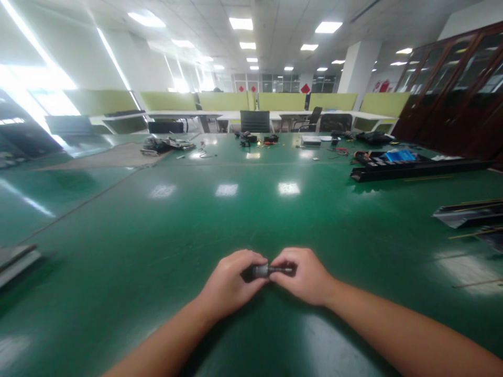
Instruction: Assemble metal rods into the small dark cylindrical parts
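Observation:
A small dark cylindrical part with a grey body [260, 270] and a thin rod-like end lies level between my hands, low in the middle of the view. My left hand [231, 283] is closed round the thick grey end, with thumb and fingers on either side of it. On the thin end, the fingertips of my right hand [304, 276] pinch close to the grey body, and the rod's tip shows inside the curl of that hand. Fingers cover part of the piece, so its exact kind cannot be made out. Both hands are just over the green tabletop [236, 225].
Black metal channels [416, 168] with a blue item lie at the right, more rails [471, 212] nearer. Tools and cables [251, 139] are scattered along the far edge. A pile of parts [163, 145] sits at far left, a grey slab [18, 264] at near left.

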Tool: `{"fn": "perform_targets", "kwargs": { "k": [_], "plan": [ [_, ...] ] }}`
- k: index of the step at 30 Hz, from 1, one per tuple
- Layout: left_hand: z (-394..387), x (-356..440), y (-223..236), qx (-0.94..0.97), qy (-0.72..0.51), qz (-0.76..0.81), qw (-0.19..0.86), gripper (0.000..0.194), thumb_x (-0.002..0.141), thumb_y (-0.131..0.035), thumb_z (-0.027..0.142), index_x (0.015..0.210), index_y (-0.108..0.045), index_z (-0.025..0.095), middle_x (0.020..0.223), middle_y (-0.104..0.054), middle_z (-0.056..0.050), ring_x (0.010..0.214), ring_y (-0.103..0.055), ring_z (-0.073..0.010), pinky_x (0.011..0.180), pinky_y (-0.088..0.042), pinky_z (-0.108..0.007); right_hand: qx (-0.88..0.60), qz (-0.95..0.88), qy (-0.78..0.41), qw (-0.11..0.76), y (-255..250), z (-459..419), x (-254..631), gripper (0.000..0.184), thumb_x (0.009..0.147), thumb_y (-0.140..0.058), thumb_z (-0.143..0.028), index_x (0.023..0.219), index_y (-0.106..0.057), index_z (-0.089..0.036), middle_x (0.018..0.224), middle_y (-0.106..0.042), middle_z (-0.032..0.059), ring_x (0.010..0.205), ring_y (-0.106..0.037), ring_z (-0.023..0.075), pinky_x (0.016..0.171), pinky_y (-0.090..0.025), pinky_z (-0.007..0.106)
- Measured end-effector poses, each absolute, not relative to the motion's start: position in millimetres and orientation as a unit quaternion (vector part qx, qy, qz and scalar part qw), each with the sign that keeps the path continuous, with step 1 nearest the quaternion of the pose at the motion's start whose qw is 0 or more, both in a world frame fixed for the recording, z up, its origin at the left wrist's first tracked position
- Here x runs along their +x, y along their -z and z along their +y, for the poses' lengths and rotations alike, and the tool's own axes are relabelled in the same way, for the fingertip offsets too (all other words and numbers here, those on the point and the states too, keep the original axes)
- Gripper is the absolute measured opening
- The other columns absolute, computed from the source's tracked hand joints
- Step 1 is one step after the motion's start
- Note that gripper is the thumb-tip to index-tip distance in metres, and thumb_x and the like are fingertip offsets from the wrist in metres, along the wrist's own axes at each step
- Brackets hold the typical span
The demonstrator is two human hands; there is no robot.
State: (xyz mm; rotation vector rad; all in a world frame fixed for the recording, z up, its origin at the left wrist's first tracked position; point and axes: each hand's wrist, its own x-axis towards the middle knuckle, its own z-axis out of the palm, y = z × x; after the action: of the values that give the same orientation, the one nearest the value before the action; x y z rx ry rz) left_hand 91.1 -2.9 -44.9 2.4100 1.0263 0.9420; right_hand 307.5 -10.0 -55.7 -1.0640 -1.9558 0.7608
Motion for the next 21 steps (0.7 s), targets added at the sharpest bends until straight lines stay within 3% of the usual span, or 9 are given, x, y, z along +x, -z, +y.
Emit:
{"fn": "perform_targets", "kwargs": {
  "k": [21],
  "plan": [
    [-1.6,91.6,44.8,0.855,-0.338,0.361,0.153,0.018,0.081,-0.072,0.025,0.099,-0.069,0.021,0.094,-0.073,-0.005,0.088,-0.069,-0.0182,0.081,-0.055,-0.029,-0.428,-0.765,-0.287,0.386,54.1,-10.0,307.3,0.005,0.077,-0.076,-0.019,0.082,-0.076,-0.020,0.077,-0.072,0.0013,0.070,-0.065,0.0155,0.065,-0.046,0.026]
  ]
}}
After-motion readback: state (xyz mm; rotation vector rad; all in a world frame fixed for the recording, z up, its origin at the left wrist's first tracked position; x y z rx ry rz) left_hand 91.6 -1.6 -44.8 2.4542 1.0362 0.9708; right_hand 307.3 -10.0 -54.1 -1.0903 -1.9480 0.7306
